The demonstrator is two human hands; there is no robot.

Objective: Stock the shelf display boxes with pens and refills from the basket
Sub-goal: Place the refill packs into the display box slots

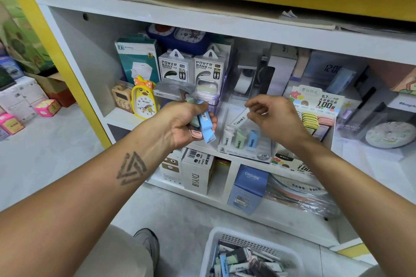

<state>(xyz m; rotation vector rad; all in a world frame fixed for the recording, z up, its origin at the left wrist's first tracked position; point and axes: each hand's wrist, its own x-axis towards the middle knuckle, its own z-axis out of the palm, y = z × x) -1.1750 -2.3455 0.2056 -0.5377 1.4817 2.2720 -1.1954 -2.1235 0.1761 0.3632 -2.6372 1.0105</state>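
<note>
Feeding refill cases into the display box (245, 146) below the right hand (273, 117), which pinches a white case (242, 117); left hand (180, 123) grips spares (206, 126) (basket (254, 240) beneath). Next: seat it upright.

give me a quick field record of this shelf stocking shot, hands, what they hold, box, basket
left hand: grips a bunch of pastel refill cases, light blue plastic case foremost
right hand: pinches a white rectangular refill case above the box
clear plastic display box: holds white, green and blue cases upright, labelled 2B
white perforated plastic basket: on the floor below, holds more cases
</note>
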